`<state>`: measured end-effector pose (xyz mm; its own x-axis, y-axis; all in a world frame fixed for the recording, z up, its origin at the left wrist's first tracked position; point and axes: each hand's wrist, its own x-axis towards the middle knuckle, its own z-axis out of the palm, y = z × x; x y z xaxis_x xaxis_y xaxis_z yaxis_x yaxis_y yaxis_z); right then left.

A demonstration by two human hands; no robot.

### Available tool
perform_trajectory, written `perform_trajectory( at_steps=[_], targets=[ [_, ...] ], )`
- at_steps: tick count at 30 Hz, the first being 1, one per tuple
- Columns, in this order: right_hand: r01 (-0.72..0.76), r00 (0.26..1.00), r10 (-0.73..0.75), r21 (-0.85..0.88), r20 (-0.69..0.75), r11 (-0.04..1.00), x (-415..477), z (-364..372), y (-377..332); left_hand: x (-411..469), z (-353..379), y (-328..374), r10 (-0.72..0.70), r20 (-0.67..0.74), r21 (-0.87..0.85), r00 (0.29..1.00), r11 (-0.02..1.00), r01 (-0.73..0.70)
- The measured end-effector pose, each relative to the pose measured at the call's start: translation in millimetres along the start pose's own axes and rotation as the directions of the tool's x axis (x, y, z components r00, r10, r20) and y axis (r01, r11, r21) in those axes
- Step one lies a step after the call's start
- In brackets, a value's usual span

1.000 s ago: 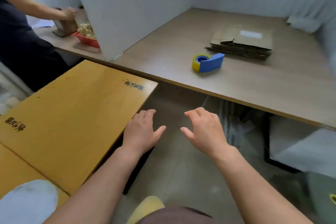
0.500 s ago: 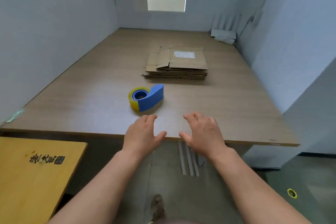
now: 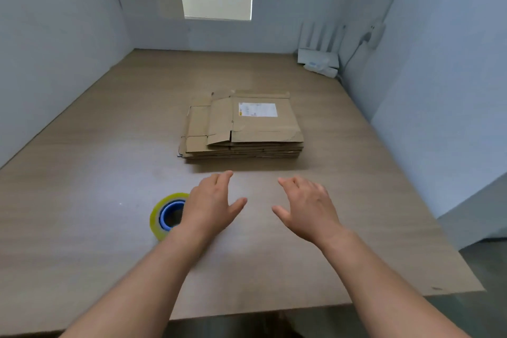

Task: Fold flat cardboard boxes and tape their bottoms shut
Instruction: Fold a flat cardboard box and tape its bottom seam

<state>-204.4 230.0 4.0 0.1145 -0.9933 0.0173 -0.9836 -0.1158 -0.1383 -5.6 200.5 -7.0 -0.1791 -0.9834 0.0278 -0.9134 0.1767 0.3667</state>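
1. Stack of flat cardboard boxes (image 3: pixel 241 143) lies on the table (image 3: pixel 96 173), about mid-width and toward the far half. Sheets are roughly squared up. The top sheet carries a white label (image 3: pixel 258 110) on its far right part.
2. Tape roll (image 3: pixel 164 214), yellow with a blue core, sits on the near half of the table, left of the stack and well apart from it. Its right side is hidden behind the left hand.
3. Left hand (image 3: pixel 210 206): palm down, just short of the stack. Fingers straight and close together, thumb spread out to the right. It holds nothing.
4. Right hand (image 3: pixel 307 208): palm down, level with the left hand, a clear gap between the 2. Fingers slightly spread and loosely bent, thumb out to the left. It holds nothing.
5. Contact between either palm and the table: cannot tell.
6. Grey partition panels (image 3: pixel 55 49) stand along the left, far and right table edges.
7. White device (image 3: pixel 319 60) with upright antennas sits in the far right corner.
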Motion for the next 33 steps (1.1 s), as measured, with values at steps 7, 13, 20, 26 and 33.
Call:
perform_trajectory(
  at_steps=[7,13,20,26,33],
  targets=[
    [-0.06,0.996,0.059,0.012,0.072,0.998,87,13,49,81,8,-16,-0.134,0.01,-0.027,0.991,0.991,0.135],
    [-0.184,0.971,0.175,0.041,0.161,0.982,156,33,97,146,30,-27,-0.277,0.042,-0.054,0.96,0.959,0.279],
    [-0.247,0.95,0.228,0.066,0.211,0.967,205,55,124,194,52,-40,-0.387,0.112,-0.031,0.915,0.919,0.392],
    [-0.235,0.966,0.222,0.096,0.13,0.967,204,60,119,196,50,-37,-0.428,0.041,-0.102,0.903,0.897,0.43],
    [-0.219,0.956,0.285,0.488,-0.065,0.845,162,36,96,156,25,-19,-0.319,-0.136,-0.47,0.938,0.854,0.222]
  ],
)
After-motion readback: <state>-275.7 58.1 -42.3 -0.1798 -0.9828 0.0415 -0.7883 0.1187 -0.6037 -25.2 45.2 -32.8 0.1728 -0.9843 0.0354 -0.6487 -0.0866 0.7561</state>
